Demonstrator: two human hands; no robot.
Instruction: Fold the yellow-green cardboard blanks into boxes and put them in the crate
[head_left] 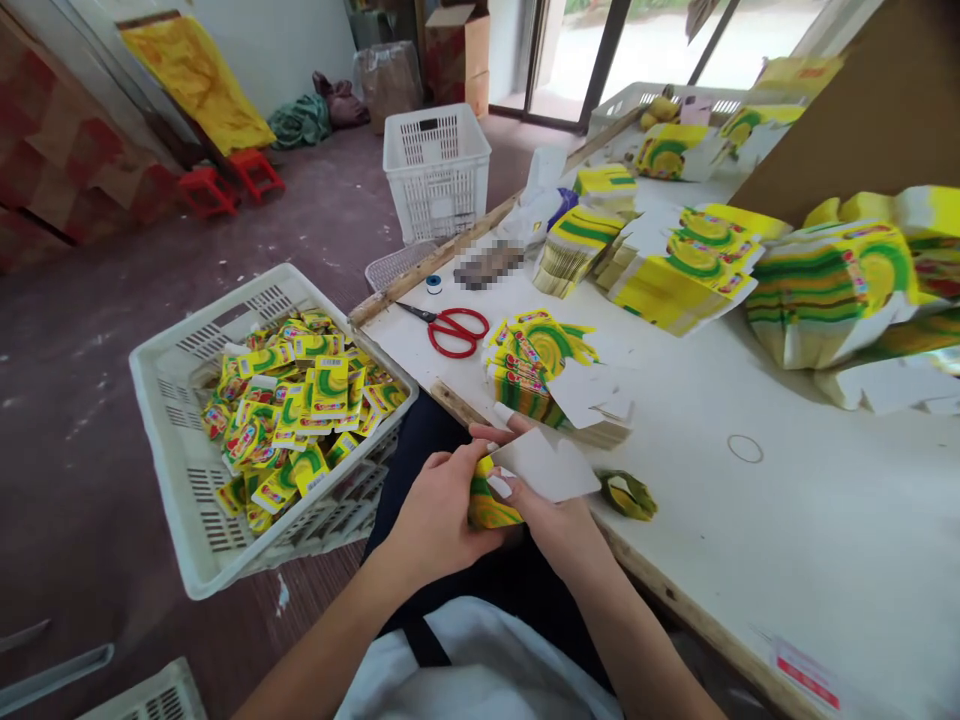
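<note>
At the table's front edge, both my hands hold a small yellow-and-green printed carton with a white card flap sticking up. My left hand has its fingers closed around the carton's left side. My right hand pinches it, thumb pressed on the white flap. Just beyond my fingers lies a fanned stack of flat yellow-and-green cartons. A small curled green-and-yellow wrapper rests right of my right hand. Red-handled scissors lie farther back at the left.
A white plastic crate full of yellow-and-green packets stands at my left, below the table. Another white crate is on the floor behind. More stacks of printed cartons line the white table. A rubber band lies on it.
</note>
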